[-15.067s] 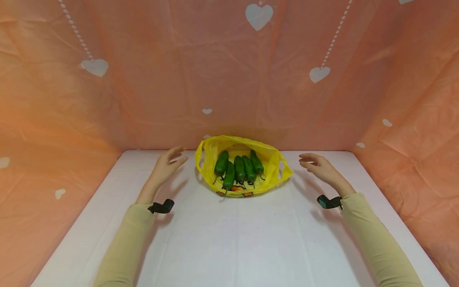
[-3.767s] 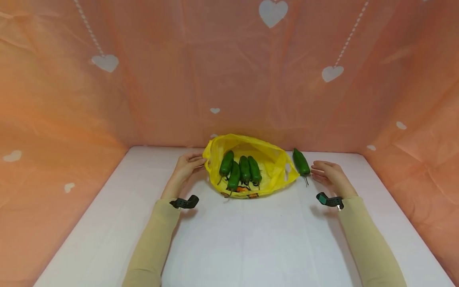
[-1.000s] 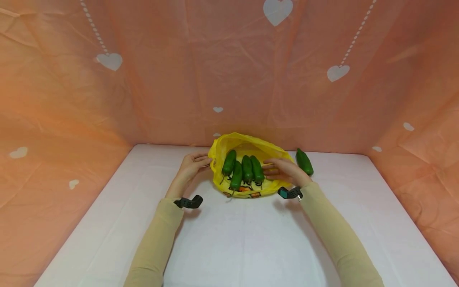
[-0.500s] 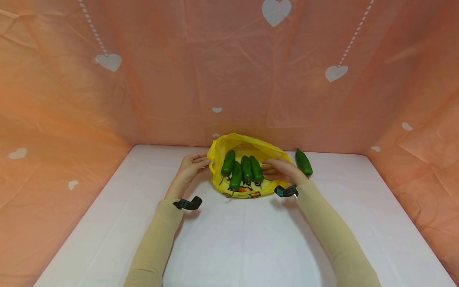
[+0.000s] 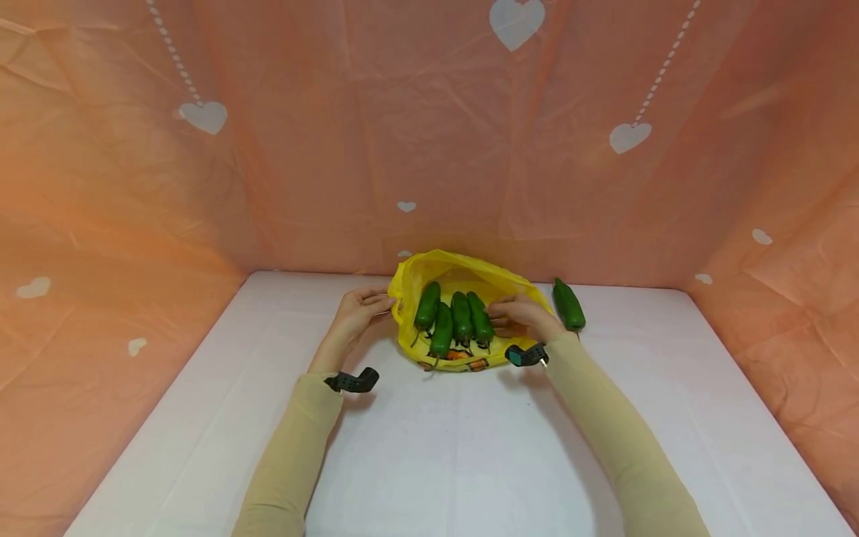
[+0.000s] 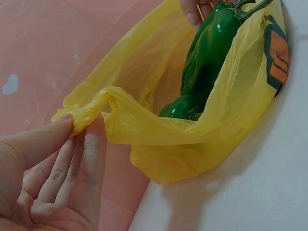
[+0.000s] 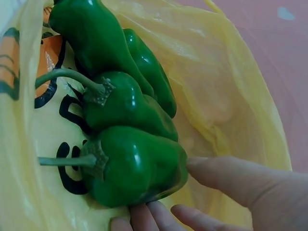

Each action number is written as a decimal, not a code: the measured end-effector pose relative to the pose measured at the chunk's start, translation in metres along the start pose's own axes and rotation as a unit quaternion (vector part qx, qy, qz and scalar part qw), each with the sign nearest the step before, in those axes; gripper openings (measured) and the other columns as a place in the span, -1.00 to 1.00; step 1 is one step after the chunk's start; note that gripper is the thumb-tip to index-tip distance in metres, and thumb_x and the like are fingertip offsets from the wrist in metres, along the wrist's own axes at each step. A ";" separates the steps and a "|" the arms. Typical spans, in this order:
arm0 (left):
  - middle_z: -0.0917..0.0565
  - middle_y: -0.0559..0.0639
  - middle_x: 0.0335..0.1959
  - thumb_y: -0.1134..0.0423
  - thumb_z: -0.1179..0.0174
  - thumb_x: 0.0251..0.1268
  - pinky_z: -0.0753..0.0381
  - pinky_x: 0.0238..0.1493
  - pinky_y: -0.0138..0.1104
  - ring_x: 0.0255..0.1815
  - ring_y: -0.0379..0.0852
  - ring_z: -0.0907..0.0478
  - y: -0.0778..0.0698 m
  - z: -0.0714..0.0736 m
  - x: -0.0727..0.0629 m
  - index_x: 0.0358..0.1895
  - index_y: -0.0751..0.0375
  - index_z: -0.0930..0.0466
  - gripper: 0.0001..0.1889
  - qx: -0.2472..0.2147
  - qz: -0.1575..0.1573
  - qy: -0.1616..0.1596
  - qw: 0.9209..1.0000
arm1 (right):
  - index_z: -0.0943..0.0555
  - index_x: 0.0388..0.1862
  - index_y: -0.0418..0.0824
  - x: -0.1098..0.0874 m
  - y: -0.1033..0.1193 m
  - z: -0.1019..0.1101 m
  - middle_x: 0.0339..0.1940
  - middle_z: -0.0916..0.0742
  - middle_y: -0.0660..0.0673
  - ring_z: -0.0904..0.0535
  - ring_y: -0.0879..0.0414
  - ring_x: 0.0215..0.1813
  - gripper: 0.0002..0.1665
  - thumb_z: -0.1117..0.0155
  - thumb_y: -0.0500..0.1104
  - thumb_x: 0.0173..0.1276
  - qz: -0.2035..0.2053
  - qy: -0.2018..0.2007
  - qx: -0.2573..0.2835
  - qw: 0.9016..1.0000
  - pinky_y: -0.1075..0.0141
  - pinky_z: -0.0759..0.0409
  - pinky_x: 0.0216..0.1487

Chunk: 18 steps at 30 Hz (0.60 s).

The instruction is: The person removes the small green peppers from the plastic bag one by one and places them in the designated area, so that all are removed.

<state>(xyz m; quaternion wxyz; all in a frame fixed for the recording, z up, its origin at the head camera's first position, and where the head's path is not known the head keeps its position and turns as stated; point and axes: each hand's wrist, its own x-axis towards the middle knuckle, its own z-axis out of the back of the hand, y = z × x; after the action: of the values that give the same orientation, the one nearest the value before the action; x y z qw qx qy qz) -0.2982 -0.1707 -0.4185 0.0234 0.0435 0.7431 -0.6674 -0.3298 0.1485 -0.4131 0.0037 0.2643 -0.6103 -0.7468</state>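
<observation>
A yellow plastic bag (image 5: 470, 265) lies with its mouth facing me, several green peppers inside. My left hand (image 5: 356, 309) pinches the bag's left edge between thumb and fingers; the left wrist view shows the bunched plastic (image 6: 86, 118) there. Inside the bag, my right hand (image 5: 526, 315) has hold of the rightmost pepper (image 7: 130, 163), thumb at its tip end and fingers curled underneath. This pepper still lies beside the other peppers (image 7: 127, 98), its stem pointing toward the printed front of the bag.
One loose green pepper (image 5: 569, 306) lies on the white table (image 5: 443, 447), just right of the bag. Pink cloth (image 5: 322, 149) with white hearts hangs behind the table and on both sides.
One pepper went from the bag to the table at right. My left hand took the bag's edge. My right hand returned into the bag and lately shifted left onto the rightmost pepper.
</observation>
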 end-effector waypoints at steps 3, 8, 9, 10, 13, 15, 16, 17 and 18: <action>-0.63 0.21 -0.07 0.42 -0.19 0.31 -0.48 0.17 -0.01 -0.19 -0.12 -0.65 -0.001 0.000 0.000 0.20 0.45 -0.45 -0.60 -0.002 -0.003 -0.002 1.000 | -0.31 0.33 -0.49 0.004 0.000 -0.001 0.22 -0.49 -0.36 -0.54 -0.12 0.10 -0.42 -0.14 -0.20 0.45 -0.009 -0.011 -0.004 1.000 0.01 -0.47 0.24; -0.64 0.19 -0.08 0.41 -0.20 0.31 -0.49 0.16 -0.02 -0.19 -0.12 -0.65 -0.001 0.001 -0.001 0.21 0.45 -0.44 -0.58 0.004 -0.004 0.000 1.000 | -0.27 0.37 -0.47 0.007 -0.001 -0.002 0.25 -0.47 -0.35 -0.58 -0.04 0.03 -0.34 -0.21 -0.18 0.41 -0.019 -0.025 -0.014 0.999 0.07 -0.53 0.18; -0.64 0.19 -0.08 0.41 -0.20 0.31 -0.51 0.15 -0.04 -0.19 -0.12 -0.66 -0.001 0.001 -0.001 0.20 0.45 -0.45 -0.59 0.005 -0.002 -0.001 1.000 | -0.27 0.37 -0.46 0.008 -0.002 -0.003 0.25 -0.47 -0.34 -0.58 -0.02 0.01 -0.33 -0.22 -0.18 0.40 -0.019 -0.025 -0.019 0.999 0.09 -0.55 0.17; -0.64 0.18 -0.09 0.41 -0.20 0.30 -0.52 0.14 -0.05 -0.19 -0.12 -0.66 -0.001 0.001 -0.001 0.20 0.44 -0.45 -0.59 0.005 0.000 -0.001 1.000 | -0.28 0.36 -0.45 0.008 -0.002 -0.003 0.25 -0.48 -0.33 -0.59 -0.01 0.00 -0.32 -0.24 -0.17 0.39 -0.021 -0.028 -0.019 0.999 0.10 -0.56 0.15; -0.64 0.18 -0.09 0.42 -0.20 0.31 -0.54 0.13 -0.07 -0.19 -0.12 -0.66 0.000 0.001 -0.001 0.19 0.44 -0.46 -0.60 0.006 0.001 0.000 1.000 | -0.31 0.35 -0.44 0.008 -0.004 -0.003 0.24 -0.49 -0.32 -0.59 0.00 0.00 -0.32 -0.28 -0.15 0.36 -0.020 -0.032 -0.022 0.999 0.13 -0.58 0.13; -0.64 0.18 -0.09 0.42 -0.20 0.31 -0.54 0.12 -0.07 -0.19 -0.11 -0.66 0.000 0.001 -0.001 0.19 0.44 -0.46 -0.60 0.004 0.001 0.000 1.000 | -0.33 0.34 -0.44 0.008 -0.004 -0.004 0.24 -0.49 -0.31 -0.58 -0.02 0.02 -0.31 -0.30 -0.15 0.34 -0.017 -0.035 -0.020 0.999 0.13 -0.58 0.12; -0.64 0.19 -0.09 0.42 -0.20 0.30 -0.53 0.13 -0.06 -0.19 -0.11 -0.66 0.000 0.001 -0.001 0.19 0.44 -0.46 -0.60 0.001 0.001 0.000 1.000 | -0.33 0.34 -0.44 0.008 -0.004 -0.004 0.24 -0.49 -0.31 -0.58 -0.03 0.03 -0.31 -0.31 -0.15 0.34 -0.016 -0.036 -0.021 0.999 0.13 -0.58 0.12; -0.64 0.19 -0.09 0.43 -0.20 0.30 -0.53 0.13 -0.06 -0.19 -0.11 -0.66 -0.001 0.001 -0.001 0.19 0.44 -0.46 -0.60 -0.001 0.001 0.000 1.000 | -0.33 0.34 -0.44 0.008 -0.003 -0.004 0.24 -0.49 -0.31 -0.57 -0.05 0.05 -0.31 -0.31 -0.15 0.34 -0.015 -0.035 -0.024 0.999 0.13 -0.58 0.13; -0.64 0.19 -0.09 0.43 -0.20 0.30 -0.52 0.14 -0.05 -0.19 -0.11 -0.66 -0.001 0.001 -0.001 0.19 0.44 -0.46 -0.60 -0.003 0.001 -0.001 1.000 | -0.33 0.34 -0.44 0.008 -0.003 -0.005 0.24 -0.49 -0.31 -0.56 -0.06 0.07 -0.31 -0.31 -0.15 0.34 -0.015 -0.036 -0.026 0.999 0.13 -0.58 0.13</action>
<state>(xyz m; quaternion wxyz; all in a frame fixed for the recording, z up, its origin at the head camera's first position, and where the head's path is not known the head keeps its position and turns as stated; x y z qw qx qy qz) -0.2972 -0.1723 -0.4177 0.0247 0.0437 0.7453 -0.6649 -0.3340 0.1421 -0.4194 -0.0226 0.2466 -0.5860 -0.7716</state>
